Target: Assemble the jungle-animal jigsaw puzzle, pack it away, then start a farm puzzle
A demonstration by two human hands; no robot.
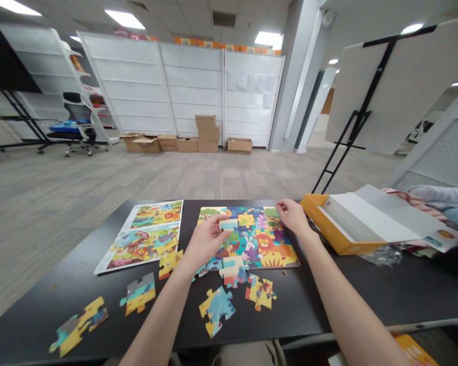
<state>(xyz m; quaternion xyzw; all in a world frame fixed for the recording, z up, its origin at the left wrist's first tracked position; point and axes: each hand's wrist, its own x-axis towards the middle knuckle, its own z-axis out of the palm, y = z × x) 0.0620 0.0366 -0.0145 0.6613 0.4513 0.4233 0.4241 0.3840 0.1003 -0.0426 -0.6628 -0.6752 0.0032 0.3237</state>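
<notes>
My left hand point(208, 239) pinches a jigsaw puzzle piece point(228, 224) with a pale blue top, above the puzzle. A colourful animal puzzle point(278, 249), with a lion and a white rabbit, lies in front of me. At its upper right corner is my right hand point(292, 216), fingers curled together; what they hold, if anything, is hidden. Loose pieces lie nearer to me: a blue and yellow piece point(217, 309), a yellow and red piece point(261, 292), and a piece with a cream top point(233, 272) overlapping the puzzle's lower edge. More pieces point(139, 293) are beside my left forearm.
A printed picture sheet point(143, 236) lies at the left of the black table point(110, 330). On the right stands an open yellow box point(341, 239) with its white lid folded out, beside crumpled clear plastic point(383, 255). Rolled cloths point(438, 195) are farther right.
</notes>
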